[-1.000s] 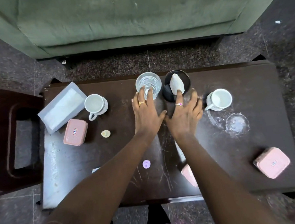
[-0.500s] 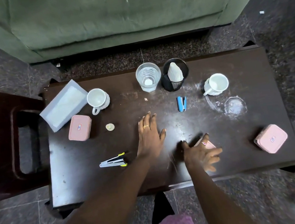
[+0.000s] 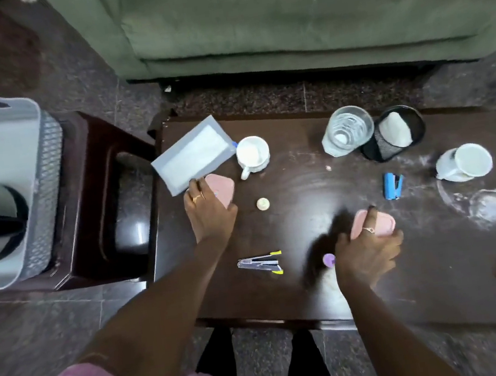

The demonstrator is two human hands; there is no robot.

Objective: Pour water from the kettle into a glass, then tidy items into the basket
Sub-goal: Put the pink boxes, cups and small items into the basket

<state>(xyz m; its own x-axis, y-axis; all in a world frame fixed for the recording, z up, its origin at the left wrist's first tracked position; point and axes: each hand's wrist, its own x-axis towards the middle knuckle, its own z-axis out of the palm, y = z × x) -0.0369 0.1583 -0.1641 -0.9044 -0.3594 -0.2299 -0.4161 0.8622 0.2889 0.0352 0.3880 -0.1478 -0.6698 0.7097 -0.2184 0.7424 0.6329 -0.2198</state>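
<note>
Gripping noted: my left hand curls over the left pink box, my right hand over the middle pink box. Basket stands well left; secure both before lifting across.

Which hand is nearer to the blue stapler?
Right. The right hand lies just below and left of the blue stapler in the picture; the left hand is far across the table, near its left end.

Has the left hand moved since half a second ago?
Yes. The left hand has gone left along the table: it was below the glass, and now grips the pink box beside the left white mug.
</note>
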